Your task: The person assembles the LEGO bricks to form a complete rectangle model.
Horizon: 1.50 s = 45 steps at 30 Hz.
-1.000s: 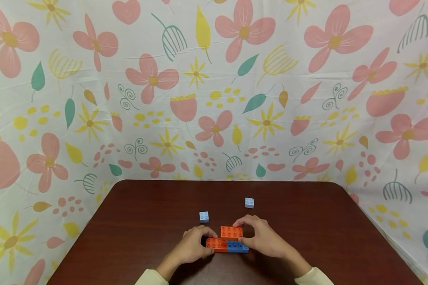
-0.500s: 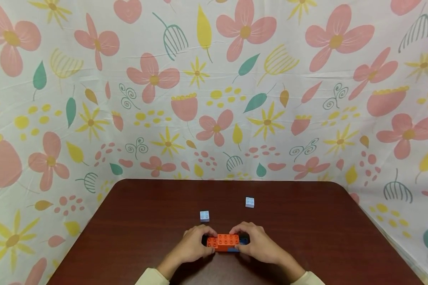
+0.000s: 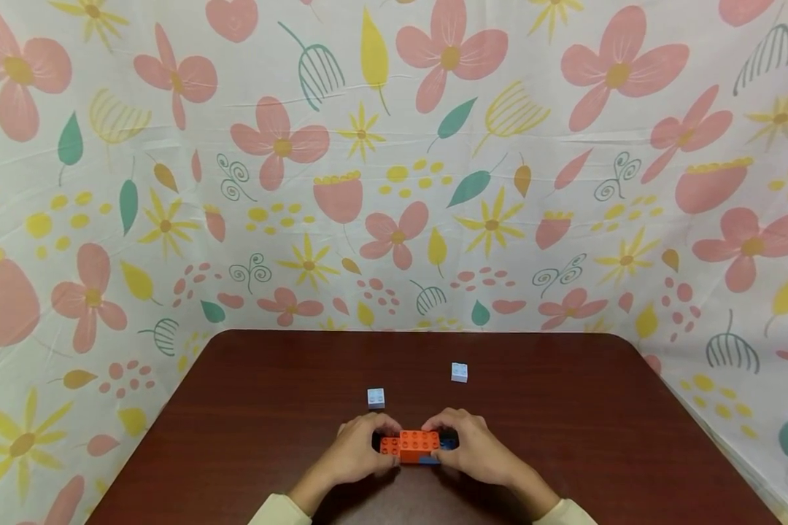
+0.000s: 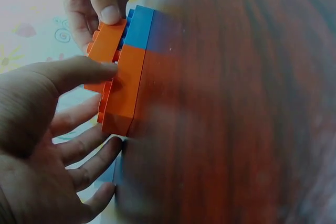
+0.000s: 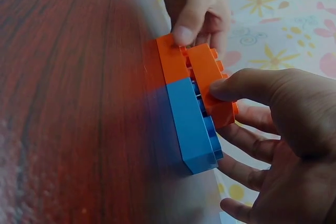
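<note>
An upper orange toy brick [image 3: 419, 440] with several studs lies across the seam of two bricks set end to end on the table: a lower orange brick [image 4: 124, 90] on the left and a blue brick [image 5: 185, 121] on the right. Between the upper brick and those beneath, the wrist views show studs in a narrow gap. My left hand [image 3: 356, 450] pinches the lower orange brick between thumb and fingers. With thumb and fingers, my right hand [image 3: 478, 446] grips the upper orange brick near its right end. In the head view the right hand hides much of the blue brick.
Two small pale-blue bricks lie beyond the hands on the dark brown table [image 3: 269, 394]: a nearer one [image 3: 376, 398] and a farther one [image 3: 459, 372] to its right. A flower-patterned cloth [image 3: 394, 182] hangs behind the table.
My right hand has brought the upper orange brick down and slightly left, from above the pair to across their seam. During the last half second little has moved. My left hand has kept its place.
</note>
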Each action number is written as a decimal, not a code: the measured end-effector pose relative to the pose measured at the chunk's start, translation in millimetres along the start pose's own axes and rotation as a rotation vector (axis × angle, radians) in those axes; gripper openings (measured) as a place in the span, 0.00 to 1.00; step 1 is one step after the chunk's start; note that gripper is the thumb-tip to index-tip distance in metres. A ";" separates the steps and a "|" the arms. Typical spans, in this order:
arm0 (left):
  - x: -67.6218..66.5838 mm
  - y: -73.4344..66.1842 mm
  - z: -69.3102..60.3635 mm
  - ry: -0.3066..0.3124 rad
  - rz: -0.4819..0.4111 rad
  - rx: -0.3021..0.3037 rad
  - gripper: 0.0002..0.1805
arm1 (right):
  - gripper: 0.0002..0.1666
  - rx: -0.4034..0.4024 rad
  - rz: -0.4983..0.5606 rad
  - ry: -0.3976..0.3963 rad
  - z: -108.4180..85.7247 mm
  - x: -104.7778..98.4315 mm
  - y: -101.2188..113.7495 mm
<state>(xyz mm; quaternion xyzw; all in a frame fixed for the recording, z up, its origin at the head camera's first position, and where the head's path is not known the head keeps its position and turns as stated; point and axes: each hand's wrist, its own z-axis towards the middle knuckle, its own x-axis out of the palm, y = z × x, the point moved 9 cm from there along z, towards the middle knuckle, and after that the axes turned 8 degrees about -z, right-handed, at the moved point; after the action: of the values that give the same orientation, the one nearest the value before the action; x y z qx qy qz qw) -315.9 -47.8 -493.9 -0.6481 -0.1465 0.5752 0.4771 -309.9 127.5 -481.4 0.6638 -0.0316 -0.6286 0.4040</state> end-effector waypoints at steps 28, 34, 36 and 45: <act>3.1 -4.9 0.9 -0.035 -0.187 -0.014 0.12 | 0.17 -0.036 -0.027 -0.039 -2.2 -3.4 3.3; 2.0 -3.0 -0.4 -0.038 -0.193 -0.019 0.12 | 0.17 -0.052 0.006 -0.020 -1.5 -1.6 5.2; 1.8 -2.9 -0.7 -0.036 -0.195 -0.019 0.12 | 0.16 -0.057 0.016 -0.018 -1.3 -1.1 4.7; 2.7 -4.5 -0.6 -0.031 -0.185 -0.025 0.12 | 0.16 -0.056 0.039 -0.025 -3.9 1.2 -0.9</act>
<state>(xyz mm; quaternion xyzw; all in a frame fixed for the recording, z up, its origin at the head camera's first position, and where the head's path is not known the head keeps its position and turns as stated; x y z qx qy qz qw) -312.9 -43.9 -492.2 -0.6286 -0.2203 0.5369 0.5178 -306.8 129.4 -483.3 0.6435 -0.0322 -0.6295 0.4342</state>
